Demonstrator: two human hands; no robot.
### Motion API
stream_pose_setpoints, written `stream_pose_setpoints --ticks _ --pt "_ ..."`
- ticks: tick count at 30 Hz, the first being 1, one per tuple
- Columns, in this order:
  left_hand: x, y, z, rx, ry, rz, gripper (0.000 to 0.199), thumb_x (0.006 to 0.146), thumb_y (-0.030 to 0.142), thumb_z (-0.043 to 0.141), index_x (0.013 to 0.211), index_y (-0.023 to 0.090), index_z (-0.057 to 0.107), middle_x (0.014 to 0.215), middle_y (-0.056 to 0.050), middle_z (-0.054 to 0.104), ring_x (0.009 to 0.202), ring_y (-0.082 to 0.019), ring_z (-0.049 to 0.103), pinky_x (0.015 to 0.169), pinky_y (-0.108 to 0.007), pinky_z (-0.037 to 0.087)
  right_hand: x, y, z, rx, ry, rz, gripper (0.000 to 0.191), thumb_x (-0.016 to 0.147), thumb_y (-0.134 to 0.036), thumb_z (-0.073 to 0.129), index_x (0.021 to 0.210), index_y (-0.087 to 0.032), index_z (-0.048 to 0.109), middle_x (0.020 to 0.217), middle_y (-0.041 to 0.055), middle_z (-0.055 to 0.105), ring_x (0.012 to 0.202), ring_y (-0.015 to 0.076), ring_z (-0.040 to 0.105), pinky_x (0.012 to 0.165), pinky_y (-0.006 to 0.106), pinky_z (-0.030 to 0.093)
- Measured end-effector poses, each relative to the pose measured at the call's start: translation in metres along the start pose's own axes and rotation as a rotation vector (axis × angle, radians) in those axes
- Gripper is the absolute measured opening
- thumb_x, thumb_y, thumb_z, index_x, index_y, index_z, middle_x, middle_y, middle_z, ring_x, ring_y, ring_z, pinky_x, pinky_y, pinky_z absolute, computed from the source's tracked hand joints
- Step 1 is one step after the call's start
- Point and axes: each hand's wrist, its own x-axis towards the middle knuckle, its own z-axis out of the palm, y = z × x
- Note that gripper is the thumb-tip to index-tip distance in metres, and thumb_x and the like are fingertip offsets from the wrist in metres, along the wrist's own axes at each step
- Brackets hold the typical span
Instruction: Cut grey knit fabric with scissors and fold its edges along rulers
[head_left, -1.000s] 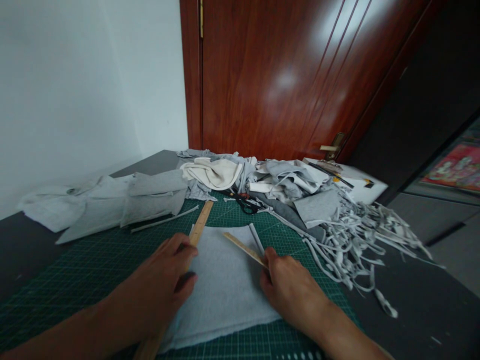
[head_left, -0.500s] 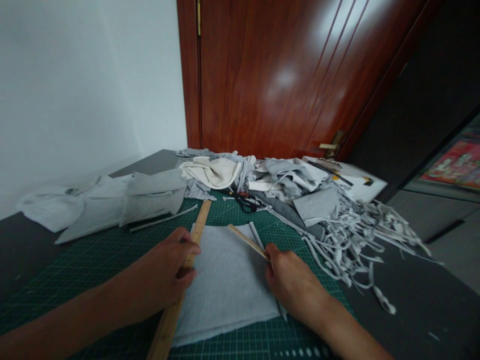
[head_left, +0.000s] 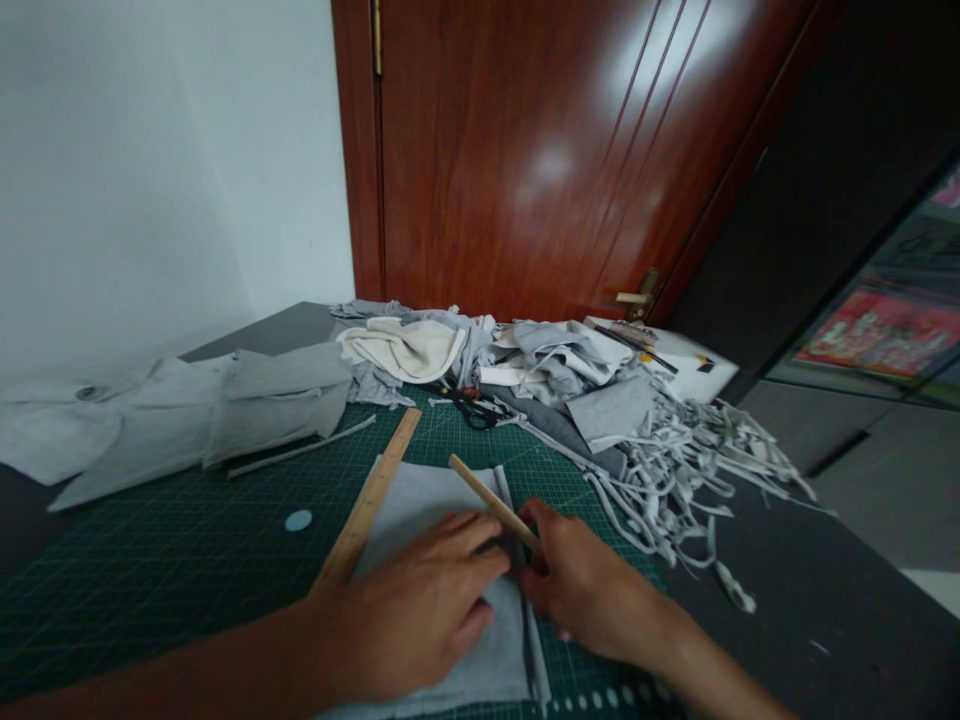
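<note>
A folded piece of light grey fabric [head_left: 405,495] lies on the green cutting mat [head_left: 247,560]. Along its left side rests a long wooden ruler [head_left: 375,485], partly hidden by my left arm. My left hand [head_left: 442,590] is over the fabric, fingers apart and reaching toward its right edge; whether they press on it I cannot tell. Closed around a thin, pale wooden stick [head_left: 480,490], my right hand [head_left: 581,575] is at that same edge. The stick points up and left across the cloth. A narrow grey strip [head_left: 534,650] runs along the right edge.
Black scissors [head_left: 476,408] lie beyond the fabric, before a heap of grey and cream cloth [head_left: 409,348]. Tangled fabric strips [head_left: 675,480] spread at the right. Grey cloth pieces [head_left: 277,400] are at the left, with a pale round disc [head_left: 298,520] on the mat.
My left hand has let go of the ruler and moved right, over the fabric toward my right hand. The right hand keeps the stick. The view has shifted slightly right.
</note>
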Motion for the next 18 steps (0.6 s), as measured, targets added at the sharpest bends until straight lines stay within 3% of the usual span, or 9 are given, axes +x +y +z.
stream_pose_setpoints --ticks 3,5,8,11,13,18 --pt "-0.001 -0.003 0.007 0.027 -0.015 -0.002 0.050 0.096 0.020 0.065 0.145 0.021 0.065 0.165 -0.017 0.056 0.157 -0.039 0.047 0.131 -0.065 0.037 0.001 0.015 -0.007 0.212 -0.041 -0.015 0.016 0.101 -0.019 0.064 0.109 -0.022 0.050 0.067 -0.0085 0.061 0.040 0.0088 0.053 0.034 0.017 0.033" --pt "-0.003 -0.006 0.009 0.046 -0.032 0.009 0.058 0.096 0.021 0.064 0.154 0.026 0.059 0.172 -0.014 0.048 0.161 -0.038 0.042 0.131 -0.066 0.036 0.003 0.023 -0.017 0.322 -0.016 -0.044 0.022 0.105 -0.036 0.065 0.106 -0.023 0.047 0.068 -0.0089 0.061 0.039 0.0077 0.052 0.034 0.015 0.035" --pt "-0.003 -0.006 0.008 0.059 -0.057 0.010 0.069 0.096 0.024 0.065 0.163 0.029 0.049 0.175 -0.011 0.044 0.163 -0.037 0.037 0.132 -0.067 0.033 0.005 0.024 -0.033 0.545 0.105 -0.025 0.036 0.103 -0.056 0.065 0.100 -0.024 0.047 0.075 -0.0070 0.064 0.042 0.0077 0.056 0.032 0.013 0.033" --pt "0.005 -0.004 0.006 0.056 -0.046 -0.017 0.076 0.093 0.029 0.069 0.164 0.021 0.045 0.172 -0.015 0.049 0.161 -0.038 0.042 0.133 -0.067 0.031 0.010 0.016 -0.041 0.801 0.238 0.003 0.047 0.093 -0.064 0.075 0.093 -0.025 0.049 0.076 -0.0077 0.062 0.043 0.0081 0.056 0.029 0.012 0.029" --pt "0.010 -0.003 0.004 0.064 -0.040 -0.015 0.070 0.092 0.032 0.071 0.158 0.019 0.053 0.168 -0.015 0.053 0.158 -0.038 0.045 0.132 -0.066 0.031 0.015 0.010 -0.037 0.884 0.270 -0.014 0.055 0.084 -0.068 0.081 0.089 -0.025 0.049 0.071 -0.0096 0.058 0.042 0.0083 0.054 0.029 0.014 0.033" --pt "0.014 -0.008 0.005 0.105 0.004 0.061 0.058 0.095 0.042 0.073 0.150 0.025 0.063 0.163 -0.012 0.059 0.154 -0.040 0.049 0.127 -0.068 0.035 0.031 -0.001 -0.013 0.962 0.241 -0.041 0.065 0.072 -0.080 0.083 0.079 -0.024 0.050 0.055 -0.0086 0.055 0.041 0.0097 0.052 0.038 0.019 0.044"
